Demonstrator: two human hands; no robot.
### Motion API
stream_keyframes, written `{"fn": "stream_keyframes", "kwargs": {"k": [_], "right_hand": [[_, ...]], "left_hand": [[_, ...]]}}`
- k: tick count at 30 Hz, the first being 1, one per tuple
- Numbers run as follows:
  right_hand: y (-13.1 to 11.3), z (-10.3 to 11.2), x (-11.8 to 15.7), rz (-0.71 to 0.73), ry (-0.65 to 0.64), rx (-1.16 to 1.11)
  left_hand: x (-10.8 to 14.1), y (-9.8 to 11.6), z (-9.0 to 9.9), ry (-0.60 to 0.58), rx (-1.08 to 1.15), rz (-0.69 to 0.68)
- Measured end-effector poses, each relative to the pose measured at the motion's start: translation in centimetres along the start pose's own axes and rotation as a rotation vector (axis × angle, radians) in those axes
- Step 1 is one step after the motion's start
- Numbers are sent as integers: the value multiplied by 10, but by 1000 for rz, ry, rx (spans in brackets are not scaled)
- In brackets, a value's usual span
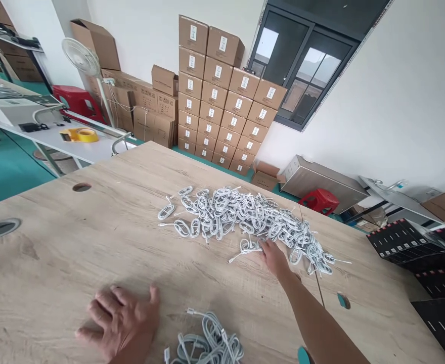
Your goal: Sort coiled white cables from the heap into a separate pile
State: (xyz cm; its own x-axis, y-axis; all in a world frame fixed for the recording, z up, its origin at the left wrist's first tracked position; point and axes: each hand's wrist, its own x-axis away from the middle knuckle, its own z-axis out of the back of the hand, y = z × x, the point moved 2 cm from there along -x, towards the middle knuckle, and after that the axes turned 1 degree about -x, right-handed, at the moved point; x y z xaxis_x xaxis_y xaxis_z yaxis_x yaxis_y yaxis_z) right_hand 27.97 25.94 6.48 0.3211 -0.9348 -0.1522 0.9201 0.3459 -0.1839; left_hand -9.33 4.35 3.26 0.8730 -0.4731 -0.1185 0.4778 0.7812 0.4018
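My left hand (126, 321) rests flat on the wooden tabletop with its fingers spread, holding nothing. Out across the table, my right hand (272, 254) has its fingers closed on a coiled white cable (247, 246) at the near edge of a big pile. That pile of coiled white cables (222, 210) stretches along the far side of the table. Closer in, a smaller bunch of white cables (211, 341) lies to the right of my left hand, partly cut off by the bottom of the view.
Round holes pierce the tabletop, one with a grey ring (1, 228) at left. Stacked cartons (222, 96) stand against the wall. Black boxes (400, 240) are piled at right. A white side table (93, 149) holds yellow tape (87, 135); a fan (81, 56) stands behind it.
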Motion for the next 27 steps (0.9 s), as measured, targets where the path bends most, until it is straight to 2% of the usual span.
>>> {"fn": "stream_keyframes", "kwargs": {"k": [2, 4, 5, 6, 7, 8, 9, 11, 12, 13, 14, 17, 18, 19, 22, 24, 27], "right_hand": [[6, 8, 7, -55, 135, -121], [14, 19, 19, -200, 287, -251], [16, 24, 28, -299, 314, -327], [17, 27, 38, -388, 284, -428], [16, 28, 48, -445, 188, -557], [12, 28, 59, -455, 31, -700], [4, 27, 68, -408, -165, -838], [-15, 26, 80, -217, -547, -993], [-24, 26, 81, -135, -653, -985], [-31, 25, 75, -88, -673, -929], [-36, 25, 64, -69, -609, -839], [-49, 23, 13, -68, -227, -466], [-54, 20, -5, -68, -161, -345], [-59, 17, -21, -72, -149, -241], [-72, 7, -53, -126, -253, -31], [-77, 3, -60, -148, -268, 55], [-77, -3, -52, -102, -141, 14]], "left_hand": [[0, 1, 2, 0, 6, 0], [1, 2, 4, -5, 7, -4], [0, 2, 4, -12, 5, -1], [0, 2, 4, -23, 1, 5], [0, 2, 4, -34, -2, 13], [0, 3, 4, -43, -5, 19], [0, 3, 4, -45, -4, 20], [1, 4, 4, -23, 2, 14], [2, 5, 4, -4, 6, 9], [2, 5, 4, 12, 9, 5], [3, 5, 4, 22, 11, 1], [3, 4, 3, 26, 14, -10], [3, 4, 3, 19, 13, -11], [3, 3, 3, 12, 10, -6], [4, 4, 3, 13, -6, 22], [4, 4, 2, 31, -22, 27], [4, 3, 0, 45, -31, 26]]}}
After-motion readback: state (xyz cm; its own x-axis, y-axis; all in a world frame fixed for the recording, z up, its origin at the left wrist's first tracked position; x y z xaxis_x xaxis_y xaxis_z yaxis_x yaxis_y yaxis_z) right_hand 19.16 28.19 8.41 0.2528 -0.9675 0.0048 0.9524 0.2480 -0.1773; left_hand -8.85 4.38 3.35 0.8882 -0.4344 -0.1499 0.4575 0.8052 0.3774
